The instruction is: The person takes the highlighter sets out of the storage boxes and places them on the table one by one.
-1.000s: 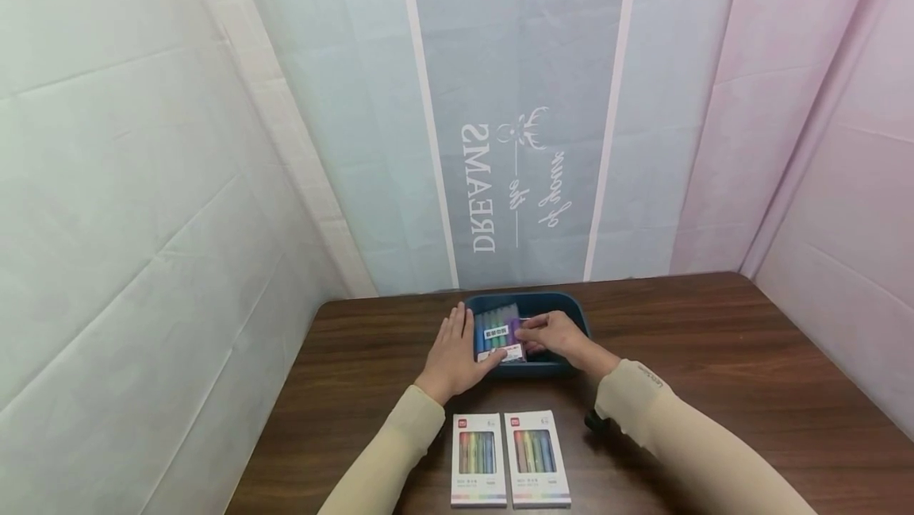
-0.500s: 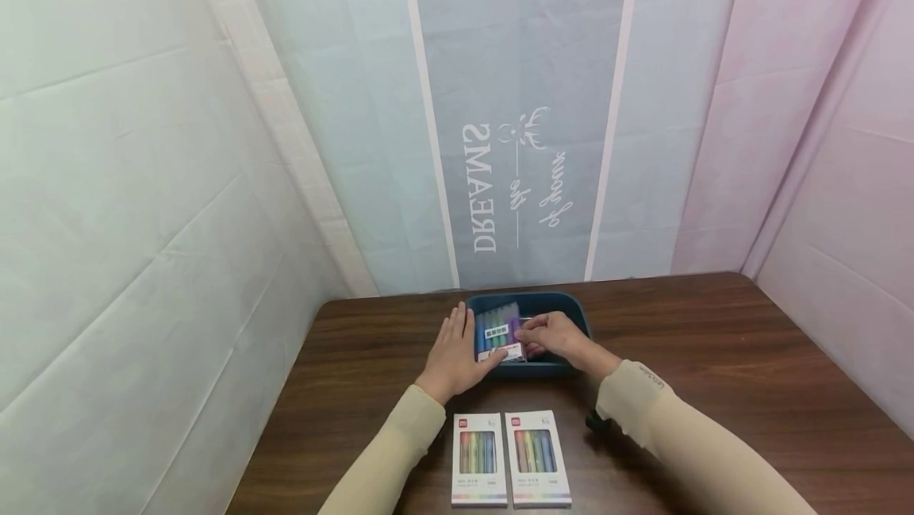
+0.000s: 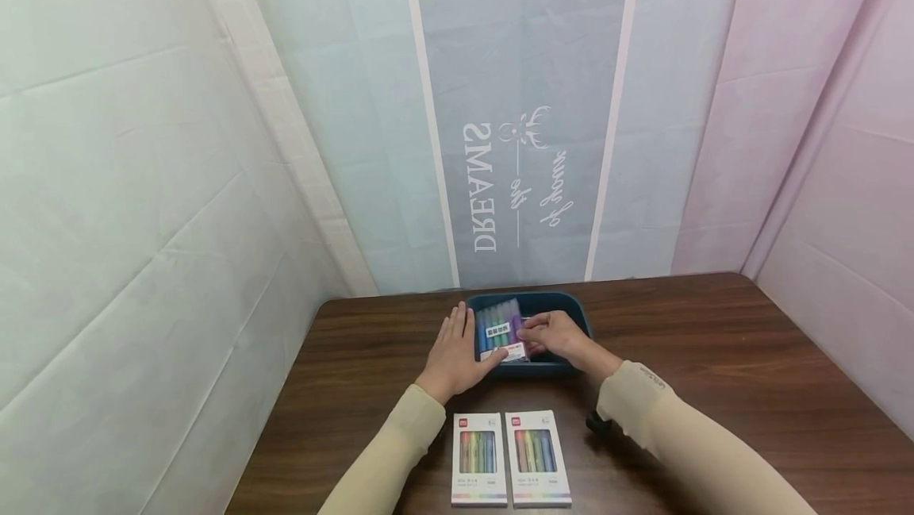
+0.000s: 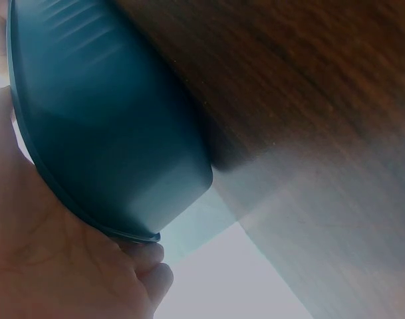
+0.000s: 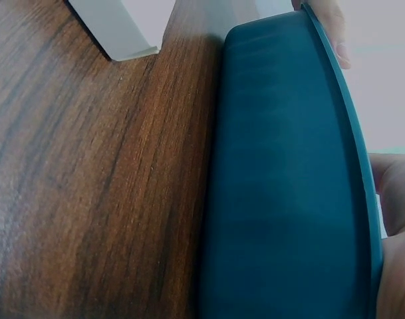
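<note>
A clear pack of coloured markers (image 3: 499,332), with blue, green and purple ones showing and a white label across it, leans in the left part of a dark blue bin (image 3: 546,370). My right hand (image 3: 562,336) reaches over the bin's front right and pinches the pack's right edge between thumb and fingers. Over the left rim lies my left hand (image 3: 454,358), its fingers straight and its thumb resting at the pack's lower edge. In the left wrist view, the left palm (image 4: 49,246) sits along the bin's rim. The bin's ribbed outer wall (image 5: 282,166) fills much of the right wrist view.
Two white boxes of coloured pens, a left one (image 3: 478,487) and a right one (image 3: 539,490), lie side by side in front of the bin on the brown wooden table (image 3: 714,356). A fabric backdrop (image 3: 357,142) stands behind the table's far edge.
The pack of markers has shifted slightly up and to the right in the bin, its top edge now sharper. Both hands hold nearly the same places; the boxes have not moved.
</note>
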The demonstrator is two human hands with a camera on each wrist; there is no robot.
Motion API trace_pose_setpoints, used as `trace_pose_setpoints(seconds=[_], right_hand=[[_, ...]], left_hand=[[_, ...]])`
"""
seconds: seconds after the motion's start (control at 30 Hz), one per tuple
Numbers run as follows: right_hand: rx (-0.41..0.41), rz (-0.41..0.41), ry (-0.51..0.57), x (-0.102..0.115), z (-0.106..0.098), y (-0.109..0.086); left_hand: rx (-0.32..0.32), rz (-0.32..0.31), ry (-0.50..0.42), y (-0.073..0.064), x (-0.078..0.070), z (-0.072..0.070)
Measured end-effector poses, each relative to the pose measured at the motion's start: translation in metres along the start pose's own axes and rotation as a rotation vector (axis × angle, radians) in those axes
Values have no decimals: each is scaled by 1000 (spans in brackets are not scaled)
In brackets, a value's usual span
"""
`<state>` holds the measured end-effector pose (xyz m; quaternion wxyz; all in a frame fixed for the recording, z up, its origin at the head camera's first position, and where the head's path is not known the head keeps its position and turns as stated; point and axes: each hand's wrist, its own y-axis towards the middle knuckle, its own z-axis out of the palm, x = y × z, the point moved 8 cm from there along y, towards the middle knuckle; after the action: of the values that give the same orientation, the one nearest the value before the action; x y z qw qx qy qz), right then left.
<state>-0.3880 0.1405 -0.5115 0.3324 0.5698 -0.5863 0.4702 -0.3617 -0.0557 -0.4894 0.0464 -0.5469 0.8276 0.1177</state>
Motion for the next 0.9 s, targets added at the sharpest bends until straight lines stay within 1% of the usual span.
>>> trace_pose_setpoints(seconds=[0.47, 0.9], right_hand=[[12, -23, 18, 1, -1, 0], [-27, -31, 8, 2, -5, -1]], left_hand=[[27, -16, 7, 2, 2, 2], [12, -12, 0, 3, 1, 3]])
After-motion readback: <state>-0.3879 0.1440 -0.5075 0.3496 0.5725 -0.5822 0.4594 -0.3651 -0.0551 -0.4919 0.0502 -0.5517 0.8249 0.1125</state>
